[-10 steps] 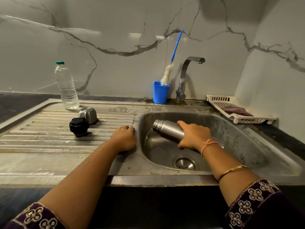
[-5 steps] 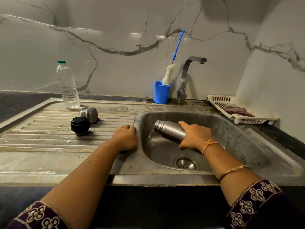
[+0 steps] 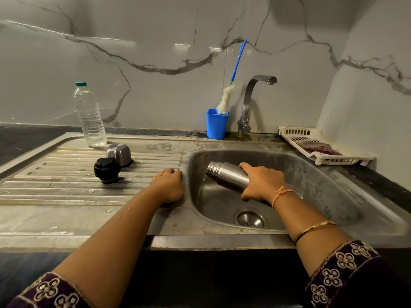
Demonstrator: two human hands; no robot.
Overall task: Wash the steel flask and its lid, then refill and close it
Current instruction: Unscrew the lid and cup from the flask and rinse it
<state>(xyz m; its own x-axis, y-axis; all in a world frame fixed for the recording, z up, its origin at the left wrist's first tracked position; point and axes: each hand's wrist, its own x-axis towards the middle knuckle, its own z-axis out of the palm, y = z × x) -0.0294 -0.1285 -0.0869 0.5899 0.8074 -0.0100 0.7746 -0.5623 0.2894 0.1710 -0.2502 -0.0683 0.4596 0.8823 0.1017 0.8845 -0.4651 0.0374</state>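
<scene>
Cylindrical steel flask (image 3: 224,176), uncapped, tilted mouth-down over steel sink (image 3: 315,174) to drain: right grip (image 3: 262,184) clasps it, left grip (image 3: 170,185) fisted, empty.

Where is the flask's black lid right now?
In the head view, the black lid sits on the ribbed draining board left of the sink basin, just in front of the upside-down steel cup.

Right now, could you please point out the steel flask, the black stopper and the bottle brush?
Cylindrical steel flask (image 3: 229,176): head view, bare body below the neck.
Round black plastic stopper (image 3: 106,168): head view, top face.
Blue-handled white-bristled bottle brush (image 3: 225,100): head view, white bristles.
</scene>
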